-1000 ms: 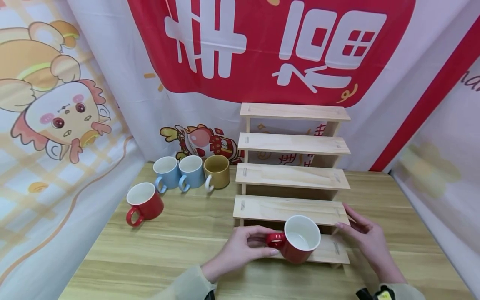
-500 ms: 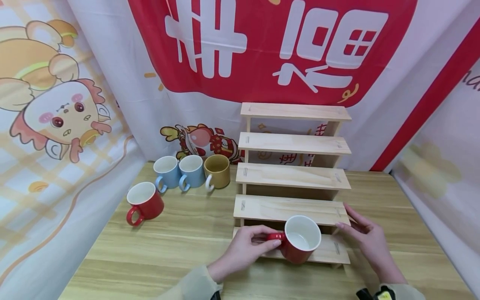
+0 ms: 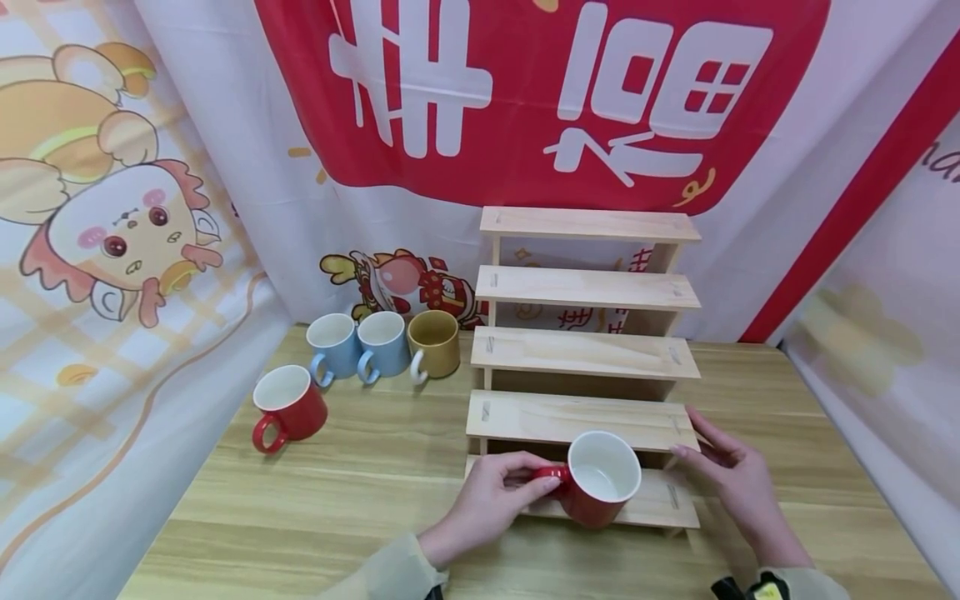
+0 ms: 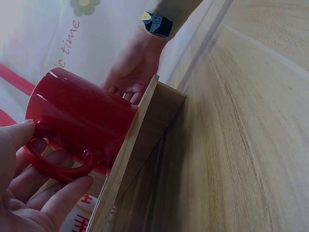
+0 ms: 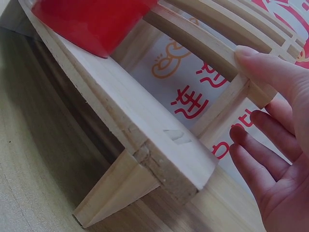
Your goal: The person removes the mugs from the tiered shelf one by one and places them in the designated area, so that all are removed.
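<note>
A red cup is sitting on the bottom step.

The left hand (image 3: 487, 500) is pinching the handle of the red cup (image 3: 600, 479) on the lowest board of the wooden step shelf (image 3: 585, 354). The right hand (image 3: 731, 483) is resting open-fingered against the shelf's right end.

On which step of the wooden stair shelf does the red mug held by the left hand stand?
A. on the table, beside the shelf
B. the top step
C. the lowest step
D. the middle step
C: the red mug sits on the lowest step of the shelf, its handle pinched by the left hand.
</note>
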Motion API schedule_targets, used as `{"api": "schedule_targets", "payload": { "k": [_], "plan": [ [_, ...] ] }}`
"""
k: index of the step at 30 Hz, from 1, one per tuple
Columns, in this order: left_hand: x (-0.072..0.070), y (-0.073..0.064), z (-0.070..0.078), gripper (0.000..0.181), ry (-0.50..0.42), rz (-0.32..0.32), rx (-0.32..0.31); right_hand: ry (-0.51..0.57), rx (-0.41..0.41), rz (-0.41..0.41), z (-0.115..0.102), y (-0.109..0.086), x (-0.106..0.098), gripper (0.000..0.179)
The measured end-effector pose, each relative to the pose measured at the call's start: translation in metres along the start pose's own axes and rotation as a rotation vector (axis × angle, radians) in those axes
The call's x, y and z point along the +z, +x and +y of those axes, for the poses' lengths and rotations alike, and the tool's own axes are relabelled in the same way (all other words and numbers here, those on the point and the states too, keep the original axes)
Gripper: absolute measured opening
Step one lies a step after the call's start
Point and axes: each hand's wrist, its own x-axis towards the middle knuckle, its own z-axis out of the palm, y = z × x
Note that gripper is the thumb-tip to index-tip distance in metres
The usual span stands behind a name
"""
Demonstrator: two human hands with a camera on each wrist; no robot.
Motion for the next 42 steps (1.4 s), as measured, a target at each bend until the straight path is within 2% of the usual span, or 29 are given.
{"api": "schedule_targets", "payload": {
  "k": [5, 14, 22, 27, 32, 38, 42],
  "plan": [
    [-0.002, -0.002, 0.000, 0.014, -0.003, -0.006, 0.022, -0.037, 0.007, 0.001, 0.000, 0.000, 0.000, 0.068],
    [-0.009, -0.007, 0.013, 0.015, -0.018, -0.012, 0.034, 0.013, 0.003, -0.012, -0.001, 0.000, 0.000, 0.067],
    [-0.019, -0.014, 0.024, 0.016, -0.008, 0.009, -0.011, 0.005, 0.014, -0.016, -0.003, 0.000, 0.001, 0.068],
    [-0.029, -0.020, 0.030, 0.018, -0.009, 0.026, 0.001, -0.030, 0.004, -0.007, -0.002, -0.001, 0.001, 0.067],
    [-0.043, -0.025, 0.035, 0.017, 0.010, 0.072, 0.030, -0.059, 0.007, -0.009, -0.002, -0.001, 0.001, 0.068],
    [-0.065, -0.033, 0.045, 0.018, 0.024, 0.152, 0.017, -0.055, 0.020, -0.014, -0.004, 0.000, 0.001, 0.069],
    [-0.080, -0.038, 0.051, 0.017, 0.062, 0.229, 0.013, -0.015, 0.013, -0.013, -0.003, 0.000, 0.001, 0.068]
  ]
}}
